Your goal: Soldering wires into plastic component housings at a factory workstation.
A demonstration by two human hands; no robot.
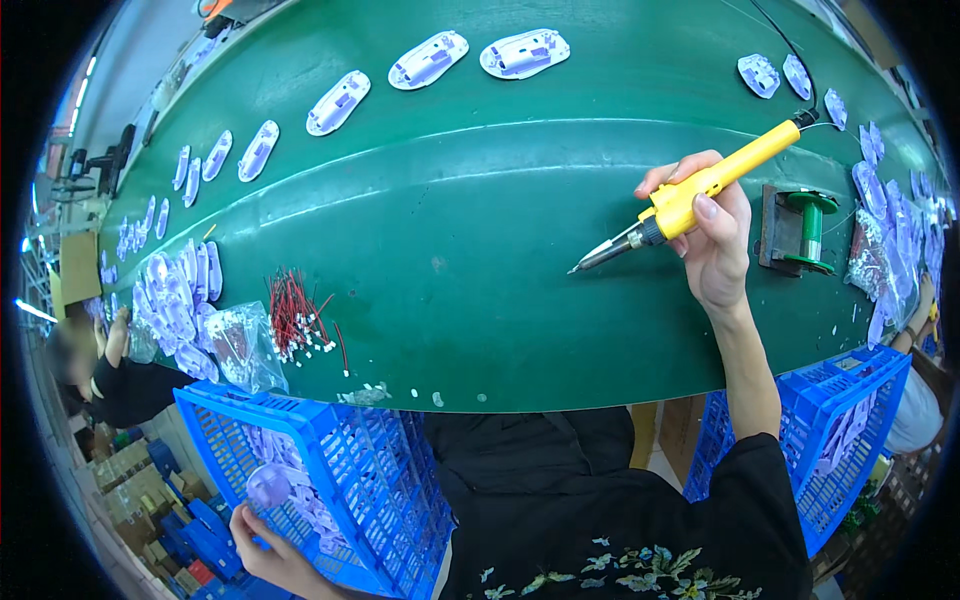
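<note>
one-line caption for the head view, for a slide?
Right hand holds a yellow soldering iron over the green conveyor belt; left hand lifts a pale plastic part from a blue crate.

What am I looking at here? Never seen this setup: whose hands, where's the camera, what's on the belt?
There is no machine: a person works with bare hands, filmed by a wide fisheye camera on their head looking down, so straight edges bend. The right hand holds a yellow soldering iron above the green belt, tip pointing left. The left hand reaches into a blue crate at lower left and holds a pale plastic part. On the belt lie white plastic shells, a bundle of red wires, a clear bag and a green spool. A second blue crate sits at right.
</note>
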